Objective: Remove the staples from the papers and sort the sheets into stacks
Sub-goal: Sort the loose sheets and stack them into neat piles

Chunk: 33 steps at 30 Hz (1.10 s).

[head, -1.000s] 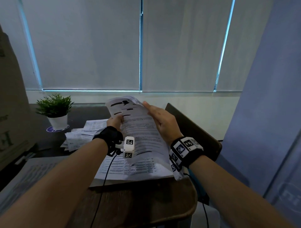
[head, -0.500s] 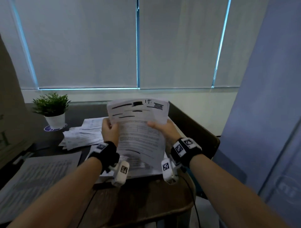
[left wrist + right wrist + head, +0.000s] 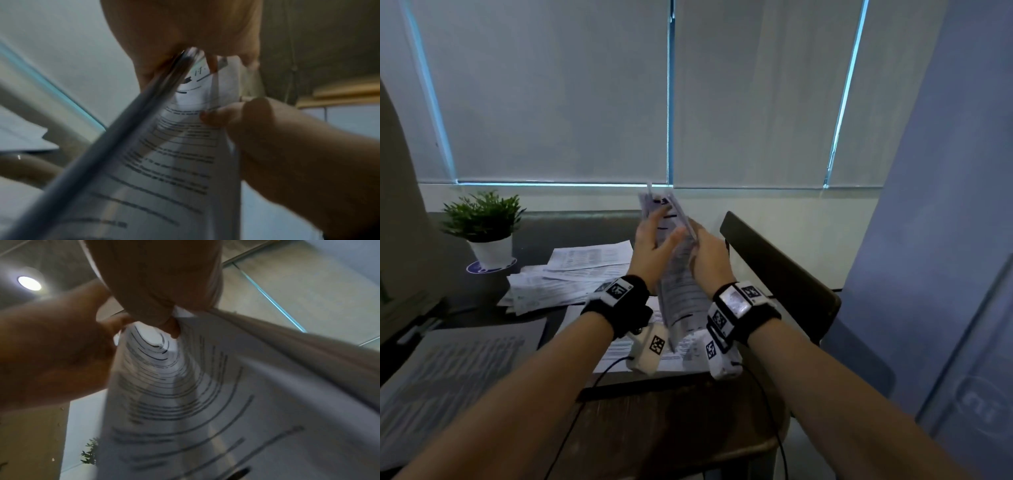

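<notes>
Turned edge-on since half a second ago, the stapled papers (image 3: pixel 678 274) no longer face the person flat; they now stand nearly upright and bowed between the two hands, which have drawn closer together above the desk (image 3: pixel 674 428).

On the left, the left hand (image 3: pixel 652 248) grips the upper part of the papers, fingers curled round the near edge. On the right, the right hand (image 3: pixel 709 257) clasps the same top portion from the other side, thumb pressed to the sheet. In the left wrist view the top sheet (image 3: pixel 174 162) shows printed lines, with fingertips (image 3: pixel 211 63) pinching its top corner. The right wrist view shows the page curved like a tube, and a thumb (image 3: pixel 170 327) pressing at its top. A staple cannot be made out.

Beneath the hands, more printed sheets (image 3: pixel 619 346) lie flat on the desk. Farther left, a loose pile of papers (image 3: pixel 571 277) sits spread out. At the far left stands a small potted plant (image 3: pixel 482 226) in a white pot. A dark chair back (image 3: pixel 780 274) rises on the right. Closed window blinds (image 3: pixel 585 92) fill the far wall.
</notes>
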Tool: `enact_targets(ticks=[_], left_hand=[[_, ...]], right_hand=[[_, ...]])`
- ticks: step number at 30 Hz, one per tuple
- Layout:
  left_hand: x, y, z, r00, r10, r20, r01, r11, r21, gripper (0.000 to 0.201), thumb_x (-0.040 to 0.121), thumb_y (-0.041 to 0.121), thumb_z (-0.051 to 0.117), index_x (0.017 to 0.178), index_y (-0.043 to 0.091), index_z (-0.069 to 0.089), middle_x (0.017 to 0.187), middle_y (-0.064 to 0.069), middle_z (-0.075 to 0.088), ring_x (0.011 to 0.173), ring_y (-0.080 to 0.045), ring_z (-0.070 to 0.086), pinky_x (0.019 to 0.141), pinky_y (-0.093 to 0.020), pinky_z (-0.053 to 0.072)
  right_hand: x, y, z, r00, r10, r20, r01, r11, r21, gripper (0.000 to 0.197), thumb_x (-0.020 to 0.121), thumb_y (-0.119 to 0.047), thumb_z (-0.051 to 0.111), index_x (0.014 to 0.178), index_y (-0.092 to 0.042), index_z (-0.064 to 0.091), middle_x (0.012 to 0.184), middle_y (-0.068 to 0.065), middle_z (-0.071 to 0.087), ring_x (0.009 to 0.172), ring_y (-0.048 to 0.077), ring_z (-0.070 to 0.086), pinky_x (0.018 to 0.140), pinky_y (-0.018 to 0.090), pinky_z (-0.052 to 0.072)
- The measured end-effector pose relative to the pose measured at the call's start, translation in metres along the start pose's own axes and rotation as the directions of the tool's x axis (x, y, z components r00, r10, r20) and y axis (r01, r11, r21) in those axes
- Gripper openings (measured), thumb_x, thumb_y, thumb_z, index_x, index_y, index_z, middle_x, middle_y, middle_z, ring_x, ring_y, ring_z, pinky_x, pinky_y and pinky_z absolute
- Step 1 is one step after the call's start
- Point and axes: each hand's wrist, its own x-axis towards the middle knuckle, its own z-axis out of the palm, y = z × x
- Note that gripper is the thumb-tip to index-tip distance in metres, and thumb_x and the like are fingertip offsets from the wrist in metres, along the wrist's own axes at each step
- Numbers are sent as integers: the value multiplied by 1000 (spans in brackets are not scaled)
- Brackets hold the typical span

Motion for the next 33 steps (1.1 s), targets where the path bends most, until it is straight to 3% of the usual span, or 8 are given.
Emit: enact_targets(ticks=[4,9,13,17,23,27,29,33], left_hand=[[8,-12,-1,992,-115,50,117,992,-43,53,64,71,67,107,41,59,123,-7,56,113,-18,57,98,-46,47],[2,-8,-6,999,-34,37,38,991,-128,38,71,51,65,101,27,63,109,-6,66,103,-15,64,94,-42,51],[-3,-8,-7,998,-58,14,59,991,-117,20,77,46,61,90,32,62,99,-2,64,97,-18,62,90,-41,51],[0,-15,-12,1000,-26,-6,26,1000,-9,42,78,57,56,89,17,63,100,-12,56,93,-25,57,81,-39,50],[2,-7,-17,999,23,27,-24,1000,20,14,91,29,59,98,18,61,108,-11,52,99,-19,53,81,-22,43],[1,-5,-16,999,41,9,-41,999,19,27,86,40,53,100,19,61,107,-10,53,99,-22,54,85,-31,46],[0,-1,-17,998,59,-14,-59,998,22,27,86,40,50,97,18,61,103,-8,52,95,-20,53,83,-35,47],[-3,7,-22,996,83,-41,-85,995,-48,28,92,26,56,118,34,50,124,-5,50,105,-20,58,81,-43,57]], right_hand=[[3,4,15,996,93,15,-94,993,75,37,106,-24,37,140,-20,52,111,11,65,97,20,65,77,14,51],[-6,9,25,999,-37,23,38,999,-8,61,93,-49,25,151,-31,34,124,8,64,108,23,61,95,40,53],[-6,9,26,999,-17,31,17,1000,15,53,102,-26,42,153,-28,29,137,11,56,119,24,58,104,41,48],[-3,14,26,999,-28,29,28,1000,13,63,98,-5,46,154,-29,27,135,14,56,116,26,59,103,44,49],[-4,15,28,1000,-26,11,25,998,64,67,97,-1,46,154,-28,26,135,13,56,114,24,59,101,36,50],[-6,19,32,999,-44,-31,48,989,140,56,100,-11,51,153,-20,33,138,10,55,121,21,56,100,23,43],[-5,20,31,999,-17,-28,21,985,173,53,99,-11,52,150,-16,38,133,12,58,118,23,58,99,26,47],[0,18,11,979,204,-18,-184,913,365,38,97,-10,54,136,-9,53,118,11,65,104,23,62,80,23,55]])
